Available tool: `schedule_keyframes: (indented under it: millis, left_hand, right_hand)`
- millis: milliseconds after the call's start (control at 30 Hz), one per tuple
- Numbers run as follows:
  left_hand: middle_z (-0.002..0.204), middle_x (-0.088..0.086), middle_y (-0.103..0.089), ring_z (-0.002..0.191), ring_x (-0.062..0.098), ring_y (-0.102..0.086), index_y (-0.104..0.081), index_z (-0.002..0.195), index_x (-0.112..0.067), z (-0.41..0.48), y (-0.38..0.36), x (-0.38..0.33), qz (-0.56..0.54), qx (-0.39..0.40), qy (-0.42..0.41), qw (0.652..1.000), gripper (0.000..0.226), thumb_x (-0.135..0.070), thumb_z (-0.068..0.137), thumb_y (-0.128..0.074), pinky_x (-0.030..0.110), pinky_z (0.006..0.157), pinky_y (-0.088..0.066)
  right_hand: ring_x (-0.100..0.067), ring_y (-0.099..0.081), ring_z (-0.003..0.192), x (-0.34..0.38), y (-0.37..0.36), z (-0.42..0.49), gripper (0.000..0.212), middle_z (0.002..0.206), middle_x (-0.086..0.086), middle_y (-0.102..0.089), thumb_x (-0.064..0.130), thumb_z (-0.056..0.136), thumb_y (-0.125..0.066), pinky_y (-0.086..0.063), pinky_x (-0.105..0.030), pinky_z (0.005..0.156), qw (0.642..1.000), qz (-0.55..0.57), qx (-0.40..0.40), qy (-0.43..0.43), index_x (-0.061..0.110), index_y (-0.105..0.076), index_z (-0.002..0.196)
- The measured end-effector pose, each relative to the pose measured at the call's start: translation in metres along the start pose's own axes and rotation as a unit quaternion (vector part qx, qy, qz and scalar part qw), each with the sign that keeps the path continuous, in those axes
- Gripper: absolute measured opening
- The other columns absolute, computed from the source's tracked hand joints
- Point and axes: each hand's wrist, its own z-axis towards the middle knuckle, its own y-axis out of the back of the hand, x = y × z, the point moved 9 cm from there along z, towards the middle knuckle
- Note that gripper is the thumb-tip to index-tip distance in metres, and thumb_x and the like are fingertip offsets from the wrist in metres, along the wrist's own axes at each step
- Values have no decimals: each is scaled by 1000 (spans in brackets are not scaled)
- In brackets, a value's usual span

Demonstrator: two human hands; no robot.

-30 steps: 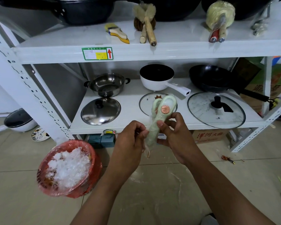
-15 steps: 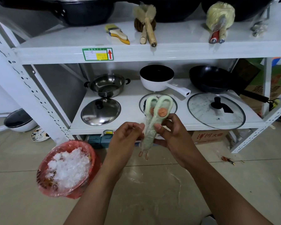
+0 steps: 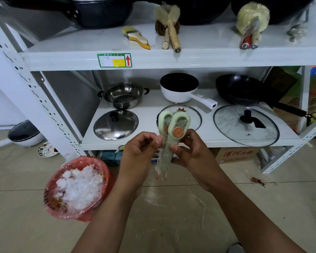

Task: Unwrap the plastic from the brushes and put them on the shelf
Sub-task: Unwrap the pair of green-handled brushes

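Wrapped brushes: a pale green pair held mid-air, near the viewer and in front of the lower shelf. Long axis about vertical, loop heads up and far, orange tips down and near. Plastic film looks still on along the whole length.

Right hand is just right of the pair and clamps the mid-body, thumb on the near face and the other digits wrapped behind. Left hand is just left, its thumb and forefinger pressed together at the left edge, apparently pinching a bit of film. Cannot tell how much is caught.

Key relation: film edge sits on the left side, at the left hand's pinch, and the right hand is the anchor. Judged next: pull film left and away from the axis, or down off the tips.

Red bin with crumpled film sits on the floor, lower left, near the left hand for the drop. Upper shelf is far and above, with bare brushes lying on it and room between them.
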Motion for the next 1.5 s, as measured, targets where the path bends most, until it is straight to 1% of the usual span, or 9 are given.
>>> schedule_keyframes:
  millis: [233,433,600,767,900,1067,1267,1400,1500]
  left_hand:
    - [104,4,-79,99,17,-75,-63,98,0,-2,-6,-9,-13,15,-29,999,15,-15,99,-60,23,82,-59]
    - [113,8,-76,110,19,-72,-56,105,5,-4,-12,-11,-37,29,-45,998,26,-20,98,-56,32,93,-59]
    - [112,8,-76,106,23,-73,-57,102,-1,-4,-13,-3,-42,22,-23,999,17,-18,102,-55,34,88,-61]
    - [97,13,-76,94,27,-74,-61,104,-5,-1,-10,10,-142,-1,65,988,14,-17,97,-62,38,90,-59]
    - [91,9,-74,83,17,-70,-70,104,-4,1,-9,16,-117,4,90,989,32,-32,89,-70,29,78,-59]
    - [76,4,-67,69,11,-61,-69,96,-2,2,-6,20,-122,4,94,988,22,-23,94,-66,21,63,-54]
    - [78,-2,-71,73,6,-67,-69,93,-8,3,8,16,-101,-32,66,992,16,-21,98,-61,17,66,-54]
    - [85,1,-74,74,9,-67,-70,96,-8,1,9,19,-112,-43,102,988,19,-25,99,-63,22,64,-52]
    - [86,3,-72,70,10,-63,-71,96,-8,-2,2,20,-91,-17,135,987,31,-38,93,-67,22,60,-48]
  right_hand:
    - [-27,-74,108,-6,11,3,34,121,-6,-71,10,92,-75,-61,-57,87,999,6,-46,-11,10,-57,120]
    - [-28,-73,109,-16,15,7,47,120,-9,-71,11,86,-80,-60,-56,90,996,51,-60,-52,12,-60,129]
    - [-27,-73,109,-17,16,8,35,118,-8,-73,12,91,-77,-60,-53,92,997,18,-50,-52,15,-70,124]
    - [-25,-75,105,-7,15,4,39,119,-3,-73,16,89,-79,-61,-55,91,998,-39,-36,-16,17,-67,126]
    - [-22,-73,108,-4,9,3,46,120,1,-72,16,86,-82,-60,-51,94,998,-68,-13,-6,20,-64,128]
    - [-19,-72,110,-4,4,2,46,121,4,-72,14,86,-81,-59,-50,96,997,-79,-3,4,24,-65,127]
    - [-21,-73,109,-6,10,3,41,121,1,-73,10,89,-77,-61,-53,92,998,-56,-23,-8,19,-65,127]
    - [-22,-73,109,-3,12,2,38,120,0,-73,8,91,-75,-62,-50,89,998,-55,-24,-1,17,-65,126]
    - [-19,-73,108,-2,9,2,40,121,2,-73,10,90,-77,-62,-49,90,997,-81,-17,4,21,-64,126]
